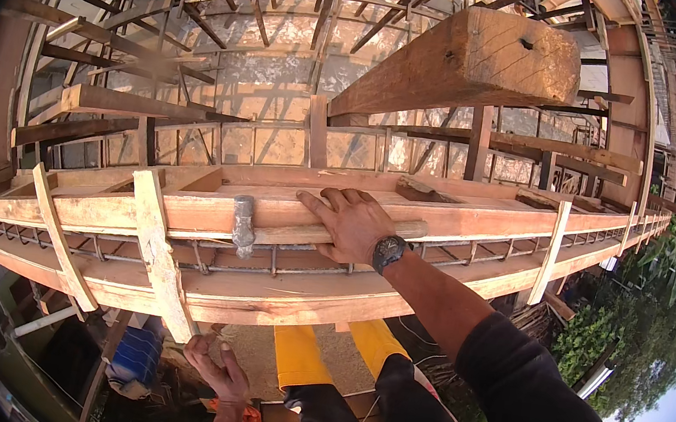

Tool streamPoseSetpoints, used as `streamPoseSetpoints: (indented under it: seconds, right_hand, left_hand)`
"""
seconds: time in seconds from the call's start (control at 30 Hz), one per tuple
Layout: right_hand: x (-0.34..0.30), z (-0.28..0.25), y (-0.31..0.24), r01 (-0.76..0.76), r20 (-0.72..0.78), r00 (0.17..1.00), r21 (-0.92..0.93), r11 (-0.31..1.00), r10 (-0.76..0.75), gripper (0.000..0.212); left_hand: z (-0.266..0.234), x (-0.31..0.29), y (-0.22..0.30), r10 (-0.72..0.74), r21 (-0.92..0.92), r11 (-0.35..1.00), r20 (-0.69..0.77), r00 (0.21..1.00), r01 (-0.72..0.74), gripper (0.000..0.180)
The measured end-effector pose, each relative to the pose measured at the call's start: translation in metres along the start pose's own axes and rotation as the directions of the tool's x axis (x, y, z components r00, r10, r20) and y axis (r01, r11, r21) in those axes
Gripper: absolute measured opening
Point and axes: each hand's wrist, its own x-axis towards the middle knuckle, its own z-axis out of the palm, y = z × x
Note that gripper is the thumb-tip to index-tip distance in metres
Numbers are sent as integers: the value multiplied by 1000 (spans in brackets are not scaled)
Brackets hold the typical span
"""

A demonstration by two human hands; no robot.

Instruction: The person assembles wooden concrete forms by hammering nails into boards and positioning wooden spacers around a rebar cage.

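At the centre of the clock, a hammer (pixel 243 228) is held by its handle under the right hand (pixel 351 223), against the inner board (pixel 473 222), its head toward nine o'clock; the board's top edge is lapped by fingers. At seven, the left hand (pixel 221 373) is curled by the lower end of a wooden slat (pixel 156 234); whether that is grasped cannot be told. The step in hand is judged to be slat placing; next, a steady slat and a freed hammer would be called for. Space between the inner and outer boards (pixel 300 304) is narrowed by steel bars (pixel 274 259). Toward one, room is limited by a thick beam (pixel 520 60); more is left toward eight.
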Motion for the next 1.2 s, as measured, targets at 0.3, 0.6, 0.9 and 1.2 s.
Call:
streamPoseSetpoints:
  seconds: [0.3, 0.6, 0.9, 1.2]
  right_hand:
    - [6, -4, 4, -19, 5, 1000, 38, 999, 19, 89]
    - [1, -9, 8, -59, 6, 998, 97, 994, 59, 87]
    - [2, -6, 3, -82, -49, 995, 117, 990, 88, 85]
    - [6, -2, -5, -73, -93, 993, 55, 996, 78, 88]
  left_hand:
    - [-56, -188, 5, -683, 303, 730, 301, 665, 612, 19]
    - [-54, -158, 4, -714, 291, 699, 254, 652, 653, 18]
    - [-103, -228, 20, -831, 304, 557, 213, 514, 773, 16]
    - [-132, -308, 69, -949, 288, 302, 178, 259, 909, 15]
